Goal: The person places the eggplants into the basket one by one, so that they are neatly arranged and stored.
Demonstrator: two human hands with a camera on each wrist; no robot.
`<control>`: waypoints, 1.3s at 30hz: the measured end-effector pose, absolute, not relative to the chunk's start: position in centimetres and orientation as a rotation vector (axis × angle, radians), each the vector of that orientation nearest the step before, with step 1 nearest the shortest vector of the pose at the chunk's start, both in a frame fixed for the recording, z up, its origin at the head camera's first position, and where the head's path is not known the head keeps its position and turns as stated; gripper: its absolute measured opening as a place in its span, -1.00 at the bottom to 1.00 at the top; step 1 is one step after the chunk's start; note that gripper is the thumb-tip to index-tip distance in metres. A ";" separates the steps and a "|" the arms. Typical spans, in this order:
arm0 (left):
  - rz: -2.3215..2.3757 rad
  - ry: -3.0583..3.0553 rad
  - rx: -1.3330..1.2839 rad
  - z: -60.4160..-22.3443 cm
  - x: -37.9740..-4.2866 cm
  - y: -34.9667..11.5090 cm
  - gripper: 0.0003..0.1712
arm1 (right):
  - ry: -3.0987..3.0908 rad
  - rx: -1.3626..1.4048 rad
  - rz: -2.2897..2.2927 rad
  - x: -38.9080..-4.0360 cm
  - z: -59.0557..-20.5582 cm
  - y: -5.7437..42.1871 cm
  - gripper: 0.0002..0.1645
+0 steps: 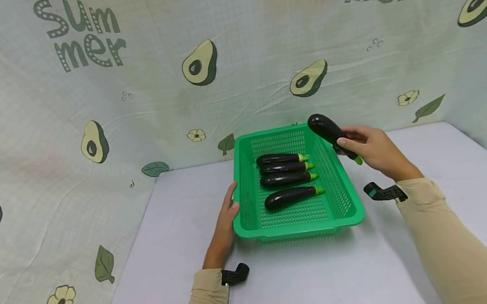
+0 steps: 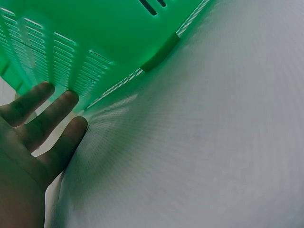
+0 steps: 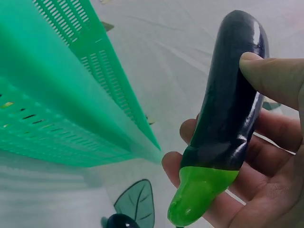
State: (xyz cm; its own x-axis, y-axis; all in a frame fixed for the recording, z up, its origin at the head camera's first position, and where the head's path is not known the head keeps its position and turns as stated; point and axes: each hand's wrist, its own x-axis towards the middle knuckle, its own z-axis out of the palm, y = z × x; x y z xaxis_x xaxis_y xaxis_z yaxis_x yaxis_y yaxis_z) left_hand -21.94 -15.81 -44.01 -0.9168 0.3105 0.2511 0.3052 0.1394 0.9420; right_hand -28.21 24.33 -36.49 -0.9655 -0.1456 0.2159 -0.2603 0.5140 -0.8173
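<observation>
A green plastic basket (image 1: 302,228) stands on the white table, with several dark eggplants (image 1: 285,180) lying side by side in it, green stem ends to the right. My right hand (image 1: 377,150) grips another eggplant (image 1: 326,129) above the basket's right rim. In the right wrist view, thumb and fingers wrap around that eggplant (image 3: 225,109), its bright green stem end pointing down. At the basket's left side is my left hand (image 1: 225,223). The left wrist view has its fairly straight fingers (image 2: 52,114) against the slotted outer wall (image 2: 71,57).
Behind the right hand, a dark rounded thing (image 3: 121,221) lies partly hidden on the table, right of the basket. A pale cloth (image 1: 255,103) printed with avocados hangs behind and beside the white table (image 1: 302,290). Each wrist wears a black strap (image 1: 386,192).
</observation>
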 end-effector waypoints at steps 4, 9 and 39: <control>1.961 2.369 0.628 -44.6 -22.3 -15.9 -0.32 | -2.652 0.398 1.411 -28.3 -35.9 24.0 -0.16; 1.977 2.391 0.618 -46.9 -23.7 -16.1 -0.33 | -2.661 0.417 1.425 -28.7 -35.3 23.4 -0.21; 2.033 2.370 0.621 -47.7 -24.0 -16.1 -0.36 | -2.849 0.684 1.311 -31.1 -35.1 18.1 -0.27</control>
